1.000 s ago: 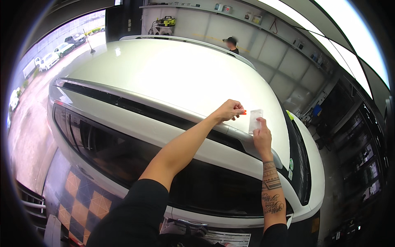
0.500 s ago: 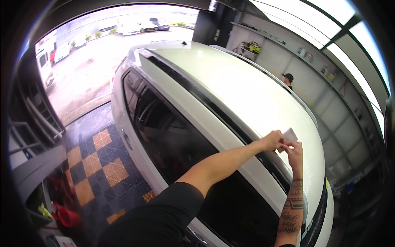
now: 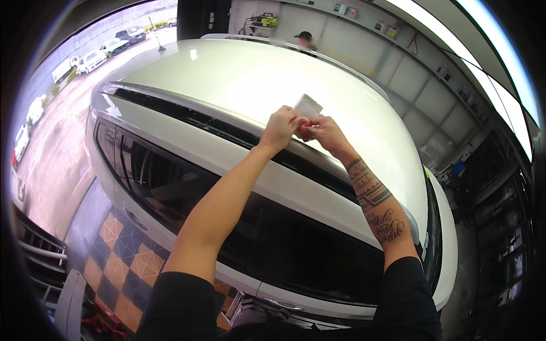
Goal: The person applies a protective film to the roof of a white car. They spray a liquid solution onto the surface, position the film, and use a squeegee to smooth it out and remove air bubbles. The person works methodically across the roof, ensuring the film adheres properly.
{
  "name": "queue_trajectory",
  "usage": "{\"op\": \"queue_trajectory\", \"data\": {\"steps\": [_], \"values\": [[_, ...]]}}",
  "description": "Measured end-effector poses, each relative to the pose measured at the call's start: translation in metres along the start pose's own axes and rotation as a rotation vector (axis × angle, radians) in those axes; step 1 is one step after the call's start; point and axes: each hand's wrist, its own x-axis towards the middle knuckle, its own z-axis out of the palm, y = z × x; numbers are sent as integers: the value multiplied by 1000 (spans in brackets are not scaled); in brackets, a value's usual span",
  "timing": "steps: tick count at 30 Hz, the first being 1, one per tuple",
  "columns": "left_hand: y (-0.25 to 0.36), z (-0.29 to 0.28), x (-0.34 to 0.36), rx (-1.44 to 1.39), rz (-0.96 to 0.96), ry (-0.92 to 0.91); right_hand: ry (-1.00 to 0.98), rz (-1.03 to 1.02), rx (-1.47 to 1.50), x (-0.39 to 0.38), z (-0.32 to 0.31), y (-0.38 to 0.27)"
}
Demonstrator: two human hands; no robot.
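Note:
Above the white car roof [image 3: 239,74], close to its near roof rail [image 3: 219,117], my two hands meet at a small flat pale-grey piece [image 3: 309,107]. Its soft, slightly creased look could be a cloth or a packet; I cannot tell which. My left hand [image 3: 278,129] is closed on its near-left side. The fingers of my right hand [image 3: 327,134] pinch beside it at the lower edge, the fingertips of both hands touching. Part of the piece is hidden behind the fingers.
Dark side windows [image 3: 273,233] run along the car's near side. Beyond the roof, a person in a black cap [image 3: 305,38] stands by the panelled wall. Bottles sit on a wall shelf [image 3: 364,21]. Orange and dark floor tiles [image 3: 122,250] lie at lower left; parked cars [image 3: 114,46] stand outside.
My view has turned, so the car lies more crosswise. Both hands, still together on the pale piece, appear further left and higher in the picture.

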Motion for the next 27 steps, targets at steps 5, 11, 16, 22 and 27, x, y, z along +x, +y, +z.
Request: {"op": "queue_trajectory", "data": {"steps": [5,11,16,22,27], "values": [[-30,-55,-9,570,-67,116,66,145,-260,-5,-25,12],[-61,-92,2,722,-51,121,402,350,-395,8,-148,102],[-79,-90,2,621,69,163,563,-11,-704,23,-182,153],[-98,-140,0,688,136,207,-104,-442,-451,6,-36,74],[-113,-131,11,675,128,187,495,259,-379,73,-159,118]]}}
